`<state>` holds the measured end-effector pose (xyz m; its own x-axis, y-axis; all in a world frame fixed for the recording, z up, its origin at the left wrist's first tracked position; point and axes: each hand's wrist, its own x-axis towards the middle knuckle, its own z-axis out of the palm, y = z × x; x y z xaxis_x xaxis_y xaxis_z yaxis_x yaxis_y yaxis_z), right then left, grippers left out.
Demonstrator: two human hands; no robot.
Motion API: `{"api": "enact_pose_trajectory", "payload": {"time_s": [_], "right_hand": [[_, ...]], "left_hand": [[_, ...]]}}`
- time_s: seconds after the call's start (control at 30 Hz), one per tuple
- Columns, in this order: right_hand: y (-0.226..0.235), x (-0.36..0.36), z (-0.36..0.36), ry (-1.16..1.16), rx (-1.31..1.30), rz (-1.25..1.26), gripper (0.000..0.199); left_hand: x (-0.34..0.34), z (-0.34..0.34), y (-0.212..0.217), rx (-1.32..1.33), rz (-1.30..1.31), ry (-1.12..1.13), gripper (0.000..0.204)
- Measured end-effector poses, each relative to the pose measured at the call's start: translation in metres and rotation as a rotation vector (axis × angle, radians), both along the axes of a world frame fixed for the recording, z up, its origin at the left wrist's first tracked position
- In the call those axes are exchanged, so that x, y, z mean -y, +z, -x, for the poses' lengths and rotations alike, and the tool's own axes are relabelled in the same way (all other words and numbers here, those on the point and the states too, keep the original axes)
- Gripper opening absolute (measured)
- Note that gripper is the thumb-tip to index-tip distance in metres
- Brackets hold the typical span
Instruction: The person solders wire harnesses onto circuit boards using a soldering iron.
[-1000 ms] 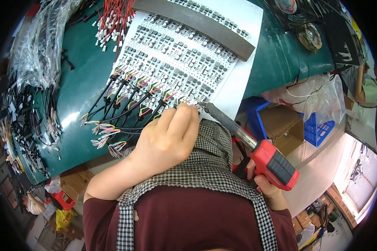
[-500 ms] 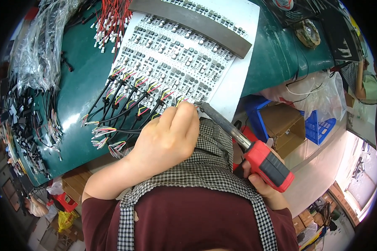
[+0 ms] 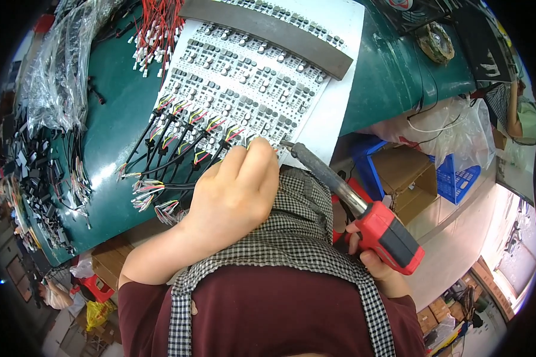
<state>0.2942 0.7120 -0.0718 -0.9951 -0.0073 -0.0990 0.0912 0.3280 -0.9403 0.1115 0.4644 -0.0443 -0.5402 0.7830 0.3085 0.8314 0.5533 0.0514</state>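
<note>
- Head view: a person in a black-and-white checked cloth apron [image 3: 298, 244] works at a green-topped table [image 3: 116, 113].
- The left hand [image 3: 235, 190] bends its fingers closely together at the near edge of a white sheet of small circuit boards [image 3: 238, 89]; the fingertips are hidden, so whether they pinch a wire cannot be told.
- The right hand [image 3: 372, 262] has its fingers wrapped around a red-and-black pistol-shaped soldering tool [image 3: 393, 238], whose dark tip stands just beside the left fingers, over the sheet's near right corner.
- Black cables with stripped, multicoloured wire ends [image 3: 175, 146] lie side by side along the sheet's near left edge.
- A long grey-brown flat bar [image 3: 268, 30] lies across the boards' far part.
- Beyond the sheet's left corner sits a bundle of red wires with white plugs [image 3: 155, 38]; farther left lies a crumpled clear plastic bag [image 3: 56, 77].
- Right of the apron, below the table's edge, stands an open brown cardboard box [image 3: 402, 172] beside blue plastic crating [image 3: 458, 178].
</note>
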Motion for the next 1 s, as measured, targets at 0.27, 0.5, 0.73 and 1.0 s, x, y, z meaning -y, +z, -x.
{"api": "enact_pose_trajectory", "payload": {"time_s": [0.27,0.5,0.73,1.0], "right_hand": [[-0.005,-0.003,-0.005,-0.035,0.036,0.135,0.065],[-0.007,-0.006,-0.010,-0.021,0.074,0.052,0.073],[-0.005,-0.004,-0.010,-0.021,0.075,-0.006,0.075],[-0.003,0.000,0.001,-0.032,0.019,0.121,0.071]], "left_hand": [[0.001,-0.005,-0.006,0.032,-0.106,0.009,0.022],[0.007,0.000,-0.008,0.354,-0.302,0.041,0.028],[0.005,-0.007,-0.011,0.266,-0.254,0.085,0.030],[0.001,-0.008,-0.010,0.317,-0.290,0.130,0.027]]}}
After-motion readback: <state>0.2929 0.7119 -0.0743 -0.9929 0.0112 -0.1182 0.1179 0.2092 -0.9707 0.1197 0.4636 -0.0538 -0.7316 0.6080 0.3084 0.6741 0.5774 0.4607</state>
